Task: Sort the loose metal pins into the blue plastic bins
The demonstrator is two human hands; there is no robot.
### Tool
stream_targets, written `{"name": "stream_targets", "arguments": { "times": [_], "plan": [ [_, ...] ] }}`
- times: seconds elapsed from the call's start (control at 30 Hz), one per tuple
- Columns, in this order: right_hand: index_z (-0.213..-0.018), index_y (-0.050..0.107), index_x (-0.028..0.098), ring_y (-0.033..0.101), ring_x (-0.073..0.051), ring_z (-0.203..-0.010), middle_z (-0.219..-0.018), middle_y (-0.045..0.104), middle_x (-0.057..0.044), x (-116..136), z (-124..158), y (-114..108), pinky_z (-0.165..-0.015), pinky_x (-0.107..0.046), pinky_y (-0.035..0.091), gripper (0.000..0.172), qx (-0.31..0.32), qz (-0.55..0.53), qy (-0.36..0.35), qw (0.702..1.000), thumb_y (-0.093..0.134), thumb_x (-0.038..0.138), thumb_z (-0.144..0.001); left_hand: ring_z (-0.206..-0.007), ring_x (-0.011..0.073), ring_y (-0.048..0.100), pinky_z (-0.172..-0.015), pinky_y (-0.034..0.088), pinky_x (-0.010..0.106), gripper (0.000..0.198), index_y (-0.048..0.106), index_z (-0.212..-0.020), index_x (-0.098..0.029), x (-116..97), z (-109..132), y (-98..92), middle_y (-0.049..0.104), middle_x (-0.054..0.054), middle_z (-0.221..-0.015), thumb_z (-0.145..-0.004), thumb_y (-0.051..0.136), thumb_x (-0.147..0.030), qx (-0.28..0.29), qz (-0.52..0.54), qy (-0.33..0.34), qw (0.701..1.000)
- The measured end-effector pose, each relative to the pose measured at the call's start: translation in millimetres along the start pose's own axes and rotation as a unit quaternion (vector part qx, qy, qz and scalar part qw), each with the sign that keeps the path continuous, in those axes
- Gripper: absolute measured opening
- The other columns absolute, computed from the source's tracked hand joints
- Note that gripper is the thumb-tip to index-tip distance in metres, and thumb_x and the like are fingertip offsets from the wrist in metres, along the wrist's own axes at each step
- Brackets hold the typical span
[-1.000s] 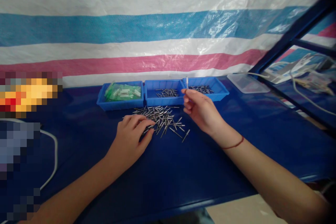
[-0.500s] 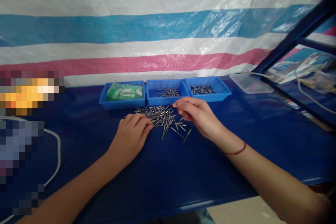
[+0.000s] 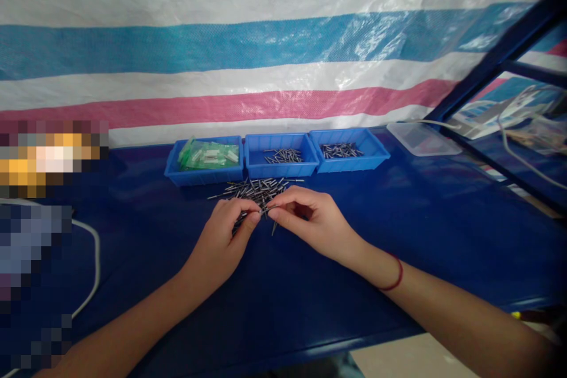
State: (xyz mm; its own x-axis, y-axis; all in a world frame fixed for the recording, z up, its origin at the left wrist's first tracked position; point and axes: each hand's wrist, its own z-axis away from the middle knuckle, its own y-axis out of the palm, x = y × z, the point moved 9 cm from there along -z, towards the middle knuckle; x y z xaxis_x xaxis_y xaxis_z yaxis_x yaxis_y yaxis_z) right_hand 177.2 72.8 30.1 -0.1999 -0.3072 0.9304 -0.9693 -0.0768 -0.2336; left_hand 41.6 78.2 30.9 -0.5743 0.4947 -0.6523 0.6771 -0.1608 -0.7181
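Over the near side of a loose pile of blind rivets, my two hands meet fingertip to fingertip. My left hand is closed in a pinch of thumb and forefinger on one end of a blind rivet. The thumb and forefinger of my right hand pinch the other end of it. Most of that rivet is covered by the fingers. More rivets from the pile show beneath and behind both hands, and the right hand hides the pile's right side.
Behind the pile stand three blue bins: the left bin holds green plastic bags, while the middle bin and right bin hold rivets. A clear plastic lid lies at the right. A white cable curves at the left.
My right hand has come down and left from near the middle bin to meet the left. The left thumb and forefinger have moved from the pile into a pinch on the rivet.
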Motion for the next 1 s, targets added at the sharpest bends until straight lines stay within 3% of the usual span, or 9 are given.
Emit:
{"name": "stream_targets", "arguments": {
  "times": [0.37, 0.63, 0.83, 1.0],
  "plan": [
    [-0.087, 0.068, 0.02, 0.05, -0.011, -0.059, -0.078, 0.063, -0.003, 7.6, 2.8, 0.8, -0.052, -0.025, 0.038, 0.01, 0.011, 0.041, -0.029, 0.999, 0.06, 0.025, -0.083, -0.08, 0.016, 0.055, -0.077, 0.044, 0.031, 0.008, 0.059, -0.093, -0.022, -7.4, -1.7, 3.8, 0.061, 0.0, -0.084, -0.088, 0.054, -0.026, 0.016, 0.006, 0.014, 1.0],
    [-0.088, 0.068, 0.019, 0.048, -0.009, -0.057, -0.078, 0.061, -0.003, 15.4, 1.4, -1.0, -0.053, -0.024, 0.041, 0.01, 0.004, 0.074, -0.091, 0.993, 0.06, 0.018, -0.082, -0.077, 0.015, 0.055, -0.07, 0.045, 0.027, 0.006, 0.058, -0.087, -0.02, -3.9, -1.9, -2.8, 0.059, 0.001, -0.083, -0.087, 0.056, -0.025, -0.019, 0.013, 0.0, 1.0],
    [-0.09, 0.07, 0.021, 0.057, -0.014, -0.072, -0.088, 0.063, -0.006, 17.4, 2.4, 0.9, -0.062, -0.027, 0.046, 0.013, 0.005, 0.137, -0.134, 0.981, 0.06, 0.018, -0.082, -0.077, 0.0149, 0.055, -0.07, 0.045, 0.027, 0.007, 0.058, -0.084, -0.02, -6.9, -1.7, -8.1, 0.058, 0.001, -0.083, -0.086, 0.057, -0.026, -0.034, 0.003, 0.003, 0.999],
    [-0.087, 0.072, 0.022, 0.055, -0.012, -0.067, -0.088, 0.063, -0.005, 0.0, -4.0, 1.7, -0.057, -0.026, 0.044, 0.012, 0.027, 0.067, -0.048, 0.996, 0.062, 0.025, -0.083, -0.08, 0.0163, 0.056, -0.073, 0.046, 0.03, 0.009, 0.057, -0.09, -0.02, -5.8, -1.3, -5.3, 0.059, 0.002, -0.086, -0.086, 0.057, -0.028, -0.025, -0.016, 0.011, 1.0]
  ]
}}
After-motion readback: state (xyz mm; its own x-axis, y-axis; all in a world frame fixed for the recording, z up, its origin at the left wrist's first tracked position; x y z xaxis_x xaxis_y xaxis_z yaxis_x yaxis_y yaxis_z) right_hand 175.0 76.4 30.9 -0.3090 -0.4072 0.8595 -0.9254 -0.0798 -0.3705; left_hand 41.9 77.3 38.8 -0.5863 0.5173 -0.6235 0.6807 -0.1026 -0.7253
